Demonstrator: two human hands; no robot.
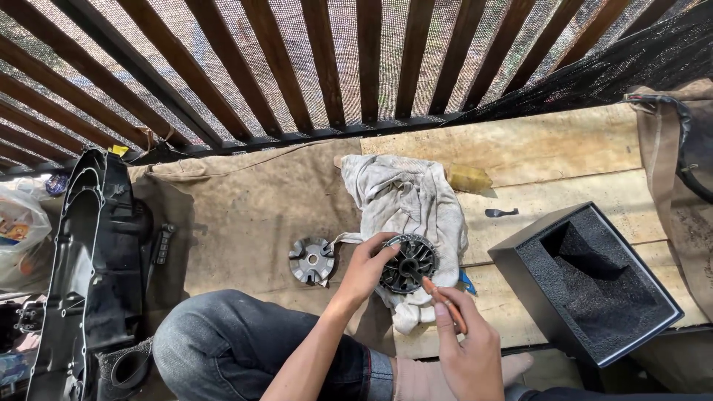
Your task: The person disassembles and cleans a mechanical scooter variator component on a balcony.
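Finned round pulley part point(408, 263), resting on the pale rag point(405, 197) that serves as landmark. The left hand point(367, 267) clasps the part's left rim, fingers curled over the edge. The right hand point(466, 343), fingers closed around a thin orange-tipped tool point(444, 301), sits just below and right of the part; the tool's long axis slants up-left, tip near the lower right rim. A smaller grey disc point(312, 260) lies just left of the rag. A black foam-lined box point(587, 282) stands right of the rag, a black engine cover point(93, 260) well left.
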